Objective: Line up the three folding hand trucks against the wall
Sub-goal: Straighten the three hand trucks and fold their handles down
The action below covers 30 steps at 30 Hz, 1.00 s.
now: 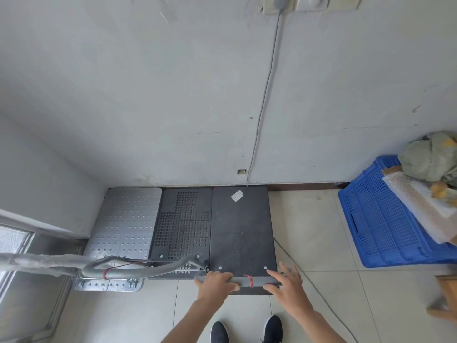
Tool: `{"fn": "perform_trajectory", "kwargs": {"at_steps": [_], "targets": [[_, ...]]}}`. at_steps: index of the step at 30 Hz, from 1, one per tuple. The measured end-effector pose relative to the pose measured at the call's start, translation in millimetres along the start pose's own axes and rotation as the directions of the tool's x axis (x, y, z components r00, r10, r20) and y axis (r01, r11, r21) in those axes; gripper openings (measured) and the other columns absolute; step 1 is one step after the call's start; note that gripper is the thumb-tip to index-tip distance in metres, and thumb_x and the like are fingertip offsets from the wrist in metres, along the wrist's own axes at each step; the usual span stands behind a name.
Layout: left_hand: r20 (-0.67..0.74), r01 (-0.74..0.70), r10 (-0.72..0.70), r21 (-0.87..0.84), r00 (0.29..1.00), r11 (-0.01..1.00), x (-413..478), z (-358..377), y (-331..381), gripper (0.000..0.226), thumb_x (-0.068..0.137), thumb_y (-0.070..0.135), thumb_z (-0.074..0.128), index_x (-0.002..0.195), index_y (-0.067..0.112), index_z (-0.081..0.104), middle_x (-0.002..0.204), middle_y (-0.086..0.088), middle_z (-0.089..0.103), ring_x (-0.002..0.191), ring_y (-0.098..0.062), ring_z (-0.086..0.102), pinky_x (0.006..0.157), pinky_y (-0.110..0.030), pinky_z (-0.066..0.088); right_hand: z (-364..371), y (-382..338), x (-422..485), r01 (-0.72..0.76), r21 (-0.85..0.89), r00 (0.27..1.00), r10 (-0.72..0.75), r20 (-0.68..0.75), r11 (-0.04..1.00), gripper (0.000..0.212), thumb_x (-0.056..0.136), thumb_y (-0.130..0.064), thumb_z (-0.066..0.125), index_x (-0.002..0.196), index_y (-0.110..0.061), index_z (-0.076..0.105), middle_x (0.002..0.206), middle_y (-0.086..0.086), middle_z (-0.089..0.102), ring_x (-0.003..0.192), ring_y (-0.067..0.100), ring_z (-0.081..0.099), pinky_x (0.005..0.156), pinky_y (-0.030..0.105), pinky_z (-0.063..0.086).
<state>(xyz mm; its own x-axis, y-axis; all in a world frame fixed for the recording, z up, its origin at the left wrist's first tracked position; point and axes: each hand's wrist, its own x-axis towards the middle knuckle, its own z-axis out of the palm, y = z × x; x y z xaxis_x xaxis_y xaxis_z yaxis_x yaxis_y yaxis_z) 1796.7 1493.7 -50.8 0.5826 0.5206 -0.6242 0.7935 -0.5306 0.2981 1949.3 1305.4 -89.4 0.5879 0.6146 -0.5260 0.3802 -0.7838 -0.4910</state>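
grey handle (258, 281) held by left hand (214, 283), touched by right hand (288, 286).

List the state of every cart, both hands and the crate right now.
Silver cart: leftmost, far end at wall.
Perforated cart: middle, end at wall.
Solid black cart: rightmost, end at wall.
Left hand: grips its handle.
Right hand: open, fingers on handle.
Blue crate: full of bundles.
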Motion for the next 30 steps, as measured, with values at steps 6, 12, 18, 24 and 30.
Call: {"fn": "perform_trajectory", "kwargs": {"at_steps": [6,12,18,24,30], "targets": [[0.008,-0.009,0.009,0.049,1.0,0.999,4,-6,11,0.026,0.089,0.054,0.052,0.1,0.032,0.061,0.104,0.0,0.061,0.106,-0.021,0.047,0.09,-0.047,0.031,-13,0,9,0.024,-0.011,1.0,-0.024,0.003,1.0,0.049,0.086,-0.054,0.06,0.132,-0.041,0.051,0.156,0.005,0.025,0.145,0.033,0.003,0.115,0.053,0.017],[0.028,-0.001,-0.001,0.077,1.0,0.997,2,-4,14,0.026,0.092,0.056,0.047,0.108,0.037,0.055,0.112,0.001,0.056,0.113,-0.022,0.044,0.101,-0.058,0.026,-13,3,12,0.026,0.014,1.0,-0.026,0.008,1.0,0.049,0.085,-0.053,0.059,0.132,-0.043,0.05,0.158,0.005,0.022,0.145,0.034,-0.001,0.114,0.055,0.015],[0.033,0.042,-0.041,-0.033,0.999,0.999,-3,-5,27,0.025,0.086,0.051,0.053,0.104,0.035,0.061,0.108,0.002,0.058,0.113,-0.019,0.045,0.103,-0.057,0.024,-19,9,13,0.012,0.023,1.0,-0.012,0.017,1.0,0.048,0.081,-0.051,0.061,0.128,-0.044,0.053,0.156,0.007,0.025,0.145,0.034,0.001,0.115,0.053,0.01],[-0.011,0.034,-0.035,-0.073,0.999,0.997,-6,6,41,0.025,0.086,0.054,0.052,0.098,0.034,0.06,0.103,0.003,0.057,0.109,-0.018,0.044,0.101,-0.055,0.026,-31,23,17,0.028,-0.013,0.999,-0.028,0.022,1.0,0.049,0.081,-0.051,0.061,0.129,-0.042,0.054,0.156,0.006,0.027,0.145,0.034,0.001,0.114,0.053,0.01],[-0.008,0.04,-0.041,-0.079,0.999,0.996,2,1,29,0.021,0.085,0.051,0.053,0.098,0.036,0.059,0.098,0.006,0.053,0.109,-0.017,0.044,0.104,-0.057,0.023,-26,11,19,0.031,-0.008,0.999,-0.031,0.02,0.999,0.049,0.081,-0.054,0.06,0.129,-0.044,0.053,0.156,0.006,0.026,0.145,0.034,0.002,0.115,0.055,0.008]]}}
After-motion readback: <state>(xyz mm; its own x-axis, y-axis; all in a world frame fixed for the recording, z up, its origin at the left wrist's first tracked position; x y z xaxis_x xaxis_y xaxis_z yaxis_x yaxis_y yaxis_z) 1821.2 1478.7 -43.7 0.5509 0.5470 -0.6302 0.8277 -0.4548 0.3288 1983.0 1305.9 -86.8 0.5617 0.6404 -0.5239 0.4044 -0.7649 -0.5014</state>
